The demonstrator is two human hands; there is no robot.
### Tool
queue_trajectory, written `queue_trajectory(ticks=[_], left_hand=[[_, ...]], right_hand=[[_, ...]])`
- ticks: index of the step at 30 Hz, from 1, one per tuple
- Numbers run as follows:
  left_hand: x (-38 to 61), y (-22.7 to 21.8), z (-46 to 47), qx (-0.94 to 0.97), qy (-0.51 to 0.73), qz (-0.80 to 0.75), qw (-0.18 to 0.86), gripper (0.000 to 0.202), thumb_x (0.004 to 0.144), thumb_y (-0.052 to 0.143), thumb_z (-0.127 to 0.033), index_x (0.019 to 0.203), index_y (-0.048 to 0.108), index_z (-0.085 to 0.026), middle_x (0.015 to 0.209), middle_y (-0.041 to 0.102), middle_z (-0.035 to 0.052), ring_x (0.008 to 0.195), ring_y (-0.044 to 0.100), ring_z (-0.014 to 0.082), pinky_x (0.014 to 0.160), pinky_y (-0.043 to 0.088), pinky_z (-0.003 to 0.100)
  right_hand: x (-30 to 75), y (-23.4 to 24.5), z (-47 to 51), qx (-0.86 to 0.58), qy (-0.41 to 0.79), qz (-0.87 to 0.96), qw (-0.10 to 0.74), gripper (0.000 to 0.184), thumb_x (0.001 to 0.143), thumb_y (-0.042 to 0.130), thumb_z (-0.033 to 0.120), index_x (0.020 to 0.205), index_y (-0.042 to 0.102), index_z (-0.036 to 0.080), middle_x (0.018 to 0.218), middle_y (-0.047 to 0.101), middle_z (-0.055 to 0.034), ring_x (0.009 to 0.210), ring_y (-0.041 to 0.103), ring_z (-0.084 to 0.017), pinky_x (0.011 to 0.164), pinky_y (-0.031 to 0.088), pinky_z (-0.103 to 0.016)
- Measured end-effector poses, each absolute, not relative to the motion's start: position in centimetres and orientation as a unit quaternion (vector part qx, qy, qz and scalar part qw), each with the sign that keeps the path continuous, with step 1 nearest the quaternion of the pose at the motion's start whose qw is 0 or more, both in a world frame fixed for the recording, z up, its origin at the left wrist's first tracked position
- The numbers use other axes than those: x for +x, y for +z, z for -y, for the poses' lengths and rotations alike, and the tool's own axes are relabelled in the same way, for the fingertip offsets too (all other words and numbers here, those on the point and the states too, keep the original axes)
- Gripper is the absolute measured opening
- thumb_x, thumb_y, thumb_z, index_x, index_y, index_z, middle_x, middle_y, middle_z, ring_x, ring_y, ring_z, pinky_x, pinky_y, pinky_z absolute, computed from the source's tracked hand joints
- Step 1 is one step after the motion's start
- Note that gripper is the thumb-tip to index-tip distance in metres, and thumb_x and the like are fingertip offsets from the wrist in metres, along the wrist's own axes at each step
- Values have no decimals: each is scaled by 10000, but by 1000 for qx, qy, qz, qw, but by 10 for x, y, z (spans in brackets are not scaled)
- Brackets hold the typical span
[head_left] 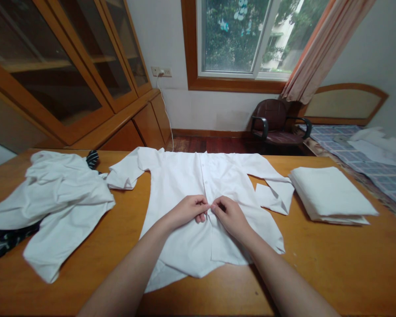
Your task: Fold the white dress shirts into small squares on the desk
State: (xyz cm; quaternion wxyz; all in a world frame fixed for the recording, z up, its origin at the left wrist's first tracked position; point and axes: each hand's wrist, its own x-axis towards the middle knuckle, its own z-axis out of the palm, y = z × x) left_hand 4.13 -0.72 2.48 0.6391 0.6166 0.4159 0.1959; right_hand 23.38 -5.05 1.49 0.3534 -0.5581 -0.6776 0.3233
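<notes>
A white button-up shirt (pixel 185 176) lies spread flat, front side up, on the wooden table (pixel 333 255), collar toward the far edge, sleeves out to both sides. My left hand (pixel 188 210) and my right hand (pixel 227 213) meet at the shirt's front placket, about midway down. Both hands are closed in a pinch on the placket edges, fingertips nearly touching each other. What sits between the fingertips is too small to make out.
A heap of unfolded white shirts (pixel 59 193) with a dark striped garment (pixel 3 242) lies at the left. A stack of folded white shirts (pixel 330 193) sits at the right. Beyond the table stand a wooden cabinet (pixel 69 75), a chair (pixel 277 123) and a bed (pixel 376 163).
</notes>
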Motion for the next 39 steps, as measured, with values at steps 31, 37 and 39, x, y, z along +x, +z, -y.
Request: queue_trajectory(ticks=[31, 37, 39], left_hand=[[42, 28, 6, 626, 189, -411, 635, 217, 877, 566, -354, 788, 585, -157, 638, 614, -10, 544, 563, 95, 524, 437, 211], [42, 28, 6, 628, 187, -410, 634, 219, 879, 571, -361, 794, 586, -159, 639, 615, -8, 552, 565, 98, 534, 440, 214], [41, 27, 6, 627, 189, -410, 635, 225, 878, 577, -370, 797, 588, -160, 642, 617, -8, 556, 569, 100, 536, 442, 215]], right_hand=[[231, 17, 50, -552, 269, 721, 319, 155, 956, 507, 236, 820, 573, 203, 796, 631, -26, 798, 554, -195, 755, 394, -313], [232, 13, 50, -546, 275, 721, 326, 173, 964, 494, 237, 812, 569, 203, 795, 633, -24, 792, 555, -190, 749, 392, -310], [232, 13, 50, -545, 278, 719, 329, 180, 967, 491, 240, 808, 568, 204, 789, 631, -21, 789, 554, -190, 749, 392, -310]])
